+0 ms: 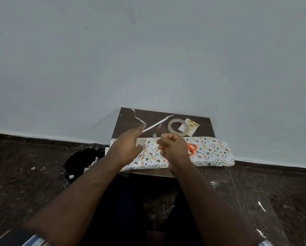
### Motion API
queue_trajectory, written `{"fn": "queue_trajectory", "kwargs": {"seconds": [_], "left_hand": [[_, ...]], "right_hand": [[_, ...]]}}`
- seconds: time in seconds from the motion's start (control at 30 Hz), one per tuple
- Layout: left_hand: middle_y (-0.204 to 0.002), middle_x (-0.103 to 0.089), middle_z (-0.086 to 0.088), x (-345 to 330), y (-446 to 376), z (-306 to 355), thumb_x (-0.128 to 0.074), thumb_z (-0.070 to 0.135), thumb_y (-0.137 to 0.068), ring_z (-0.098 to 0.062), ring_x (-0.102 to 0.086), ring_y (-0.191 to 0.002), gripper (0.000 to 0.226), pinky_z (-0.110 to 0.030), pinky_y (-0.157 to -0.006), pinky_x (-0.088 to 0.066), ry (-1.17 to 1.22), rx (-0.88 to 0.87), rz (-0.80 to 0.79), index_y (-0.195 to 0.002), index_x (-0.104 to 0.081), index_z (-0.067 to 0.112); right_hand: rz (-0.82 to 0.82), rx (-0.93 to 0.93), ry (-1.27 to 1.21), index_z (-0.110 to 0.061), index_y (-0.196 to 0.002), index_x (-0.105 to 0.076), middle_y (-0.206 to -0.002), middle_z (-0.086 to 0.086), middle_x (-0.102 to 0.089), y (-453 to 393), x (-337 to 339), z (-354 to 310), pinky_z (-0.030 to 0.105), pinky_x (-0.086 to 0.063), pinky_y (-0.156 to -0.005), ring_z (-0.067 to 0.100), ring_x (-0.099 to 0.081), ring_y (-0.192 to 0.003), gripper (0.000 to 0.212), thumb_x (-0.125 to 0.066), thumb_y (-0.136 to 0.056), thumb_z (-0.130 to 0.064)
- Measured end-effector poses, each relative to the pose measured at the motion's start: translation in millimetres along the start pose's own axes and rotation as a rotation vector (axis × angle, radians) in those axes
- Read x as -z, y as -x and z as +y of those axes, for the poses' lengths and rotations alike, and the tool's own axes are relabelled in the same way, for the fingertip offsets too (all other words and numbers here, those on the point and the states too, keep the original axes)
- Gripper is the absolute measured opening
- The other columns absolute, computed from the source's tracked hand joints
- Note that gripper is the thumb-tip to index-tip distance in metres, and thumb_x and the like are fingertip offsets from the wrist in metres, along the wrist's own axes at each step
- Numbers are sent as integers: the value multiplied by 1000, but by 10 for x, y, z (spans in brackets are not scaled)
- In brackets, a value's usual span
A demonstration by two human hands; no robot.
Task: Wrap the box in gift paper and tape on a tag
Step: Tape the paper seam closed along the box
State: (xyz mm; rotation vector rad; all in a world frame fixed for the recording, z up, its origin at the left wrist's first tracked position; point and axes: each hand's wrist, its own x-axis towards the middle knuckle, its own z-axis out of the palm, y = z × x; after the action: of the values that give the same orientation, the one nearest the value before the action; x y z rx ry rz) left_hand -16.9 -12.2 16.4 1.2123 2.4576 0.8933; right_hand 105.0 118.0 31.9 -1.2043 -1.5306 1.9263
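Note:
The long box [209,151], wrapped in white paper with small coloured prints, lies across a small dark table [130,121]. My left hand [129,144] hovers over the box's left part, fingers stretched toward the table's back. My right hand [173,148] is curled in a fist above the box's middle and pinches a faint, blurred strip of clear tape [155,135]. Orange scissors [192,149] lie on the box, partly hidden by that hand. Behind the box sit the tape roll [171,129] and a white tag [193,127] with gold balloons, partly under the roll.
Two white paper strips [158,124] lie at the table's back left. A black-lined bin [79,157] with scraps stands on the dark speckled floor to the left. The pale wall rises just behind the table. Paper bits litter the floor at right.

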Motion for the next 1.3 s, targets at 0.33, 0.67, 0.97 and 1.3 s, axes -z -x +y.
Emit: {"fn": "queue_trajectory", "kwargs": {"seconds": [0.33,0.67,0.97,1.3], "left_hand": [[-147,-57,6,39,17,-113,-56,24,-101,-19,-50,-137,42,-37,-111,-41,-419,-55,-163,-142,-58,34],[-160,-41,0,42,177,-236,-49,-4,-93,-13,-37,-148,66,-45,-127,-12,-708,-307,-255,-153,-44,24],[-166,-31,4,116,163,-151,-51,0,-90,-14,-33,-150,72,-49,-125,-14,-669,-173,-398,-155,-39,27],[-102,-67,-13,177,220,-21,-46,0,-90,-34,-60,-96,50,-37,-69,-35,-549,-58,-272,-137,-37,15]], "right_hand": [[34,-54,-132,-6,-104,-64,-101,15,-73,208,-6,348,30,-62,-71,25,-75,-89,12,-66,-93,-1],[83,-60,-91,-11,-102,-64,-99,10,-74,196,-63,427,31,-61,-78,24,-74,-95,17,-69,-89,-1],[84,-72,-104,-12,-103,-64,-102,12,-73,247,-97,377,33,-62,-81,24,-74,-95,15,-67,-91,-3],[-80,-266,-307,-6,-112,-60,-104,13,-76,535,-282,453,33,-59,-80,22,-73,-86,19,-65,-95,-1]]}}
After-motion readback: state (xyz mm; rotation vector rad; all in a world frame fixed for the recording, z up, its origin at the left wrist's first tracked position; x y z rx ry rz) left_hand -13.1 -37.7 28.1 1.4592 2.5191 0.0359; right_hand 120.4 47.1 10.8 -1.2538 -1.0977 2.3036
